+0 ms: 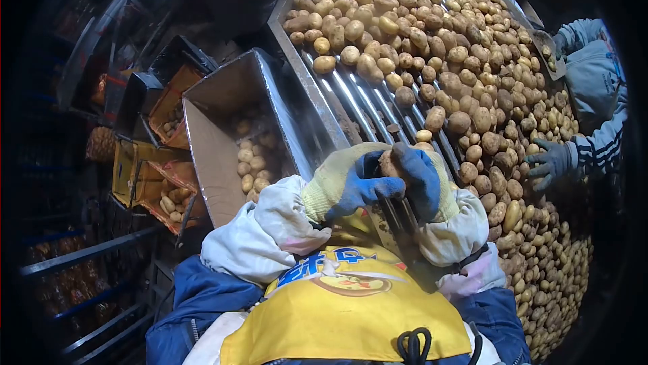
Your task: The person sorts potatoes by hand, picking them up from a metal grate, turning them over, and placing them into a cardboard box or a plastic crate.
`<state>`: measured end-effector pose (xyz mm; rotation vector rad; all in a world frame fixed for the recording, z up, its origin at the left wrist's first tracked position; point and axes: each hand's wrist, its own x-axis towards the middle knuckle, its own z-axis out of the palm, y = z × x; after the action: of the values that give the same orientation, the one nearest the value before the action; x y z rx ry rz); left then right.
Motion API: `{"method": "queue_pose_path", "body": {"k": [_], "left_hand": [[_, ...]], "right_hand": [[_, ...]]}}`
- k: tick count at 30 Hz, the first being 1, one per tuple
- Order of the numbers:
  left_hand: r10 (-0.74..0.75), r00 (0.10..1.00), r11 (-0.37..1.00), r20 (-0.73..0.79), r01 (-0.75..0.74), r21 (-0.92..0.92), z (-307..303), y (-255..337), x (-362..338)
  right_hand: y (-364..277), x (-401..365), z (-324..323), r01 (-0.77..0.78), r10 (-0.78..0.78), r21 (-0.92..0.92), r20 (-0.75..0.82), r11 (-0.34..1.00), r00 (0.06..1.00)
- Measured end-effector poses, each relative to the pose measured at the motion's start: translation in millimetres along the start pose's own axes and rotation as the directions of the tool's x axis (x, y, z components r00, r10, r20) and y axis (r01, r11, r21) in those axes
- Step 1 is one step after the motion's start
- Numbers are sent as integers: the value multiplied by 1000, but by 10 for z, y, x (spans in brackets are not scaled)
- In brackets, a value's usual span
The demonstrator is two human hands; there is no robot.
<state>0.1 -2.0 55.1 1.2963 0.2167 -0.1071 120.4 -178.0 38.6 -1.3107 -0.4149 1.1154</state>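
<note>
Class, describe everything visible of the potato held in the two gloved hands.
The potato is brown, dusty-skinned and mostly hidden. The left hand and right hand, in yellow gloves with blue palms, close around it from both sides. It is at the near end of the metal rollers, apart from the heap.

— What sort of place is this?
— A potato sorting and packing line: potatoes (432, 41) heaped on a roller conveyor (358, 102), cardboard boxes (209, 156) of them alongside, a gloved co-worker (594, 81) opposite.
</note>
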Motion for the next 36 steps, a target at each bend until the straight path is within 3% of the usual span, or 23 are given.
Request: {"method": "queue_pose_path", "body": {"k": [2, 5, 7, 10, 11, 12, 13, 14, 15, 16, 17, 18, 19, 20, 21, 22, 23, 25, 26, 29, 32, 34, 36], "left_hand": [[42, 999, 990, -12, -40, 136, 0, 30, 11], [105, 994, 951, 3, -102, 291, -1, 75, 56], [190, 982, 981, -13, -190, 34, -25, -111, 97], [-16, 995, 983, -96, -2, -184, -108, -51, 122], [-59, 998, 966, -38, 47, -255, -152, -61, 123], [-96, 995, 942, 24, 99, -321, -177, -69, 139], [-51, 998, 959, 45, 62, -278, -156, -45, 149], [-9, 998, 972, 67, 25, -234, -125, 3, 143], [29, 995, 982, 92, -11, -190, -100, 25, 141], [80, 994, 990, 78, -70, -119, -88, 18, 145], [136, 989, 990, 61, -134, -46, -85, 4, 160], [192, 980, 981, 46, -193, 30, -97, -19, 174], [60, 998, 975, -14, -62, -215, -178, -90, 211], [122, 981, 992, -151, -125, -6, -271, -126, 344], [182, 941, 969, -284, -124, 212, -338, -96, 472], [381, 848, 796, -370, -97, 597, -334, -56, 549], [390, 838, 795, -382, -96, 599, -363, -84, 582], [410, 818, 790, -404, -98, 605, -415, -172, 661], [329, 861, 816, -387, -53, 576, -356, -139, 647], [147, 958, 902, -248, -27, 431, -157, -153, 569], [6, 982, 981, -190, 31, 190, -86, -242, 567], [-123, 978, 992, -167, 119, -35, -99, -105, 552], [-104, 988, 988, -113, 89, -130, -180, -166, 551]], "right_hand": [[58, 11, 293, 94, -54, 133, -273, 987, 960], [179, 31, 293, 288, -424, -384, -340, 877, 839], [196, -17, 223, 246, -269, -114, -287, 963, 919], [438, -9, 0, 44, 25, 341, -196, 939, 980], [618, 29, -114, 278, -289, -97, -124, 956, 949], [682, 76, -153, 486, -573, -486, -39, 727, 819], [699, 69, -195, 540, -617, -495, 11, 681, 787], [586, 48, -63, 435, -442, -145, -12, 889, 897], [472, 28, 68, 235, -238, 352, -36, 906, 971], [358, 9, 199, 63, -33, 689, -57, 722, 998], [477, 88, 82, 380, -370, 112, -103, 918, 923], [380, 77, -5, 341, -344, -41, -108, 939, 933], [282, 68, -92, 293, -318, -192, -113, 937, 941], [-18, -69, -93, -50, 78, 167, -164, 985, 983], [-159, -83, 32, -25, 38, 39, -389, 999, 921], [27, -54, -218, 66, -229, -335, -475, 940, 850], [-129, -101, -220, 9, -180, -283, -588, 959, 789], [43, -141, -593, -17, -415, -607, -563, 795, 715], [53, -160, -705, -120, -492, -789, -486, 602, 722], [-224, -12, -427, -354, -195, -818, -478, 453, 856], [286, 473, -549, -380, -358, -920, -325, -94, 875], [170, 688, -490, -403, -293, -910, -361, -95, 885], [127, 655, -479, -341, -348, -934, -358, 111, 867]]}}
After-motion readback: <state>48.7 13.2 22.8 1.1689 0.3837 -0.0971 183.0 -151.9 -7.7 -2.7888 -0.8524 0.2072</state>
